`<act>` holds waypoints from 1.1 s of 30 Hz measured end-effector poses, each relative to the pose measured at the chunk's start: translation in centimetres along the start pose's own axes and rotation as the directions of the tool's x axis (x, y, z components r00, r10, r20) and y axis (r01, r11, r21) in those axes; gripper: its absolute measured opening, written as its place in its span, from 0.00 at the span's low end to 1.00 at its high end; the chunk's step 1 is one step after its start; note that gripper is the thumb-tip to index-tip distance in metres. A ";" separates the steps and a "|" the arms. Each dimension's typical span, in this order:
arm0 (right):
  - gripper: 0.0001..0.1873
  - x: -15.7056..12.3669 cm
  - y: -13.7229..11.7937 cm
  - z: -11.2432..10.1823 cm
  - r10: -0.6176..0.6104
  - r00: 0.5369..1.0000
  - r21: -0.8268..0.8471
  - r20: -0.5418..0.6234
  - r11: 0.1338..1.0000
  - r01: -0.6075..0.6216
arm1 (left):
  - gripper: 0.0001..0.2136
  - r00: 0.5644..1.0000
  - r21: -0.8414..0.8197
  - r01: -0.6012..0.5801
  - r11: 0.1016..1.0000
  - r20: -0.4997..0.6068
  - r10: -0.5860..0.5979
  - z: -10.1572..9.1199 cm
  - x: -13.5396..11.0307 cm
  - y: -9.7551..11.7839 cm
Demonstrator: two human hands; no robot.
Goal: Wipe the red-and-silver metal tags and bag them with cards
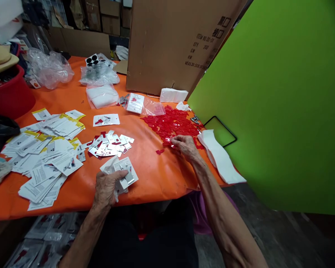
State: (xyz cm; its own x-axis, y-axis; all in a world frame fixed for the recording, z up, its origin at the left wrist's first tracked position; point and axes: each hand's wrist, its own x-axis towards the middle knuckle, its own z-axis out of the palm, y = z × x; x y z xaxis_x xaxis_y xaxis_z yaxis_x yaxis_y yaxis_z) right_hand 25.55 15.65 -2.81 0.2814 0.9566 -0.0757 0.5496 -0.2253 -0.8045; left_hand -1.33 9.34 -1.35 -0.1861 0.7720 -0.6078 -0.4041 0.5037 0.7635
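Note:
My left hand [107, 188] is closed on a small clear packet with a white card and metal pieces [125, 172], held just above the near edge of the orange table [153, 175]. My right hand [185, 146] reaches to the near edge of a heap of small red plastic pieces [171, 123], with its fingertips pinched among them. What the fingertips hold is too small to make out. One red piece [159, 151] lies alone just left of that hand.
Several printed cards with yellow tops [44, 152] spread at the left, and a pile of shiny pieces [110, 143] lies mid-table. White tissue stacks [220, 156] sit at the right edge. A cardboard box [178, 41], green board [281, 100], plastic bags [48, 69] and red tub [9, 95] surround.

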 end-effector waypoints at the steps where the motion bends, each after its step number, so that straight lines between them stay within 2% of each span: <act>1: 0.09 -0.2 -0.1 0.4 -0.017 0.999 -0.037 0.027 0.999 0.018 | 0.16 1.000 0.000 -0.003 1.000 0.006 0.003 0.0 0.1 -0.1; 4: 0.10 -0.7 -0.6 1.5 -0.093 0.992 -0.237 0.082 0.965 0.110 | 0.16 0.999 -0.021 -0.029 0.999 0.027 0.029 -0.2 0.4 -0.4; 7: 0.08 -1.1 -1.4 2.1 -0.123 0.987 -0.369 0.100 0.917 0.152 | 0.16 0.998 -0.016 -0.031 0.999 0.052 0.032 -0.2 0.7 -0.5; 10: 0.07 -1.2 -1.9 2.2 -0.152 0.984 -0.542 0.093 0.821 0.178 | 0.15 0.998 0.015 -0.013 1.000 0.064 0.012 -0.3 0.6 -0.3; 12: 0.08 -1.2 -1.9 2.0 -0.163 0.983 -0.592 0.085 0.785 0.181 | 0.15 0.998 0.020 -0.005 1.000 0.066 0.004 -0.4 0.4 -0.2; 14: 0.08 -1.4 -1.9 1.8 -0.173 0.981 -0.585 0.082 0.789 0.188 | 0.15 0.998 0.018 0.004 1.000 0.061 -0.005 -0.4 0.2 0.0; 16: 0.10 -1.7 -2.0 1.6 -0.193 0.979 -0.500 0.072 0.842 0.203 | 0.15 0.998 0.007 0.009 1.000 0.056 -0.010 -0.1 0.1 0.0; 17: 0.11 -2.0 -2.2 1.6 -0.198 0.977 -0.401 0.076 0.891 0.212 | 0.14 0.998 -0.010 0.002 1.000 0.063 -0.001 0.3 0.1 0.0; 19: 0.12 -2.8 -2.7 1.7 -0.198 0.971 -0.089 0.132 0.974 0.210 | 0.13 0.996 -0.061 -0.030 0.998 0.084 0.035 1.3 0.2 0.0; 21: 0.14 -3.8 -3.6 2.1 -0.197 0.955 0.215 0.224 0.965 0.149 | 0.13 0.991 -0.119 -0.072 0.990 0.100 0.084 2.6 0.3 -0.1; 23: 0.15 -4.8 -4.6 2.7 -0.182 0.938 0.360 0.296 0.931 0.067 | 0.14 0.986 -0.177 -0.107 0.978 0.109 0.127 3.8 0.5 -0.1; 26: 0.17 -5.9 -5.7 3.7 -0.158 0.925 0.348 0.346 0.937 0.029 | 0.14 0.973 -0.278 -0.134 0.951 0.143 0.179 4.9 0.7 -0.3; 30: 0.17 -6.5 -6.2 4.8 -0.210 0.923 0.200 0.324 0.968 0.150 | 0.15 0.965 -0.320 -0.137 0.938 0.170 0.199 5.0 0.7 -0.8; 33: 0.17 -6.3 -6.0 5.2 -0.239 0.910 0.167 0.339 0.967 0.192 | 0.13 0.963 -0.314 -0.175 0.933 0.142 0.228 5.1 0.9 -0.9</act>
State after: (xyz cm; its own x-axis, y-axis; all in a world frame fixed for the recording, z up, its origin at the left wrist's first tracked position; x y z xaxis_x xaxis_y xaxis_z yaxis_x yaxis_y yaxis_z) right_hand 16.37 11.90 -0.60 -0.1417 0.9870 -0.0760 0.4539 -0.0034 -0.8910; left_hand 3.48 11.60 -1.50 -0.1446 0.9133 -0.3808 -0.6255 0.2138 0.7504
